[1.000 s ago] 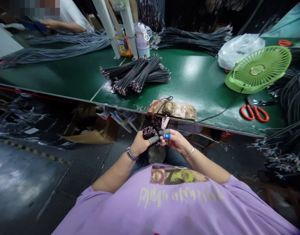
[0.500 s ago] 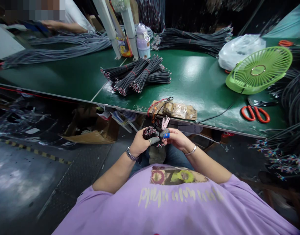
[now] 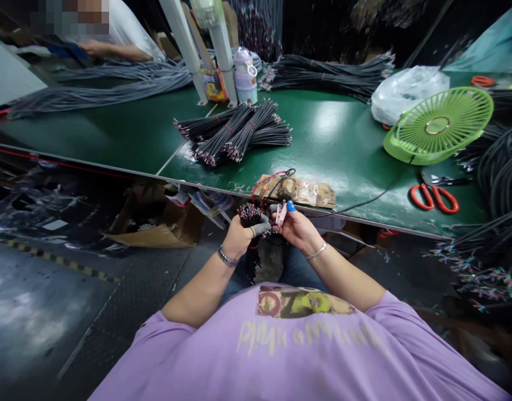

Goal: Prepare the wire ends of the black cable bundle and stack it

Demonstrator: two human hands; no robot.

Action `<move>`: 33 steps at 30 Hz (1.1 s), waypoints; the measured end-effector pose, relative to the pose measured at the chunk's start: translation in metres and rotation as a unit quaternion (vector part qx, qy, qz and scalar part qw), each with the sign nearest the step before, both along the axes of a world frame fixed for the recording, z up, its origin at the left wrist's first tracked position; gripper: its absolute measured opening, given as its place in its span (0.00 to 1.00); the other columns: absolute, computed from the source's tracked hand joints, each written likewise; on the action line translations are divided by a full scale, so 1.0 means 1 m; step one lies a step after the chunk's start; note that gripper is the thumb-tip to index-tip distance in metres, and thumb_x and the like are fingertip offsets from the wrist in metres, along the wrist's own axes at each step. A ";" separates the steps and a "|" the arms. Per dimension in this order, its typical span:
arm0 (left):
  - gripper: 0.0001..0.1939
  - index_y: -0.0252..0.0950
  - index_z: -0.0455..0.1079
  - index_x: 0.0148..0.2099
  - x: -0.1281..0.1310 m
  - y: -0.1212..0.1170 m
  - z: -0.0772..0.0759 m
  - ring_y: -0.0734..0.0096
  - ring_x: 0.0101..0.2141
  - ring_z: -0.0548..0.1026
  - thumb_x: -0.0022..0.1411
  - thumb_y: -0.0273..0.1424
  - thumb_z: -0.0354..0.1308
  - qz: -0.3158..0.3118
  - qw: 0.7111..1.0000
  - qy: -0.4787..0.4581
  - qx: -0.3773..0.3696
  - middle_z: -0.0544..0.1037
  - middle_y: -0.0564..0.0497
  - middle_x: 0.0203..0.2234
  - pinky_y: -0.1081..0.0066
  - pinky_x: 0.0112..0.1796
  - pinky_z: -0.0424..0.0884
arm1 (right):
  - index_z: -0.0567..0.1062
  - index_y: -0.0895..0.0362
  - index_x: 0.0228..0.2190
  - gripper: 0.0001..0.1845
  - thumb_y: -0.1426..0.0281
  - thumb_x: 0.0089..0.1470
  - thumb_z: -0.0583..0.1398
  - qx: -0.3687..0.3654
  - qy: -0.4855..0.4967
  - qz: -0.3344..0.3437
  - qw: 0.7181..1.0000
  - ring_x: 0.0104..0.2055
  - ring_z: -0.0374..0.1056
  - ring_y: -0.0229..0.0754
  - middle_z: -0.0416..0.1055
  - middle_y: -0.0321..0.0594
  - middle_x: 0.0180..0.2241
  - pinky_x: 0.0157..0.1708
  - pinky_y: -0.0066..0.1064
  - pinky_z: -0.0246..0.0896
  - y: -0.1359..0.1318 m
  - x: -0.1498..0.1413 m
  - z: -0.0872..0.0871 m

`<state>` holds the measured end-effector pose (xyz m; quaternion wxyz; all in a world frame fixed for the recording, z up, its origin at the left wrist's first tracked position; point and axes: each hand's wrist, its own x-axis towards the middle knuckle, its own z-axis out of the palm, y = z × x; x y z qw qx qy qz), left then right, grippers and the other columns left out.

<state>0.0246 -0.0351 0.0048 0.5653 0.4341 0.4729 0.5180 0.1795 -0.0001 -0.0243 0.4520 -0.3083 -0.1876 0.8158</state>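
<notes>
My left hand (image 3: pixel 238 236), grey covers on its fingertips, is closed around a bundle of short black cables (image 3: pixel 250 213). Their stripped red and white ends point up, while the lower part hangs beneath the hand. Just right of the bundle, my right hand (image 3: pixel 300 229) has its fingers on both sides of a pink clip (image 3: pixel 281 214) at the table edge and seems to pinch it. Blue tape wraps its thumb tip. Behind the clip, a wooden block (image 3: pixel 318 192) with tape and red and black wires lies on the edge.
Tied black cable bundles (image 3: pixel 239 131) lie on the green table (image 3: pixel 343 150). To the right are orange-handled scissors (image 3: pixel 434 199), a green fan (image 3: pixel 439 125) and a plastic bag (image 3: pixel 410 92). A bottle (image 3: pixel 245 78) stands by the posts. Another person's arm (image 3: pixel 122 51) is at back left.
My right hand has turned and risen, its thumb now up beside the pink clip. My left hand has tilted the cable bundle more upright and moved slightly left.
</notes>
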 end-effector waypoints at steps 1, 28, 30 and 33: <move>0.13 0.31 0.72 0.29 0.000 0.000 -0.001 0.76 0.21 0.71 0.40 0.30 0.70 -0.001 1.000 0.005 0.001 0.74 0.54 0.21 0.74 0.23 0.70 | 0.73 0.58 0.29 0.19 0.53 0.53 0.58 0.004 -0.004 -0.005 1.000 0.25 0.70 0.34 0.75 0.37 0.25 0.26 0.26 0.66 0.000 -0.001 0.000; 0.18 0.31 0.71 0.34 -0.007 -0.013 -0.008 0.75 0.19 0.70 0.40 0.32 0.70 -0.105 0.991 0.064 -0.054 0.74 0.53 0.22 0.74 0.19 0.69 | 0.72 0.59 0.28 0.14 0.67 0.40 0.69 0.121 -0.123 0.061 0.983 0.18 0.60 0.29 0.71 0.32 0.21 0.19 0.21 0.56 -0.038 0.004 0.000; 0.19 0.31 0.70 0.36 -0.006 -0.014 -0.008 0.75 0.20 0.70 0.40 0.31 0.69 -0.121 0.988 0.075 -0.055 0.75 0.52 0.24 0.75 0.19 0.69 | 0.73 0.59 0.29 0.16 0.69 0.36 0.70 0.159 -0.163 0.051 0.972 0.21 0.61 0.30 0.70 0.30 0.21 0.20 0.21 0.55 -0.035 0.001 0.001; 0.19 0.31 0.70 0.38 -0.005 -0.013 -0.009 0.75 0.21 0.70 0.42 0.30 0.68 -0.141 0.985 0.090 -0.041 0.75 0.52 0.25 0.75 0.20 0.69 | 0.73 0.58 0.28 0.16 0.68 0.34 0.70 0.192 -0.189 0.049 0.962 0.24 0.63 0.32 0.70 0.30 0.23 0.25 0.23 0.59 -0.032 -0.002 0.002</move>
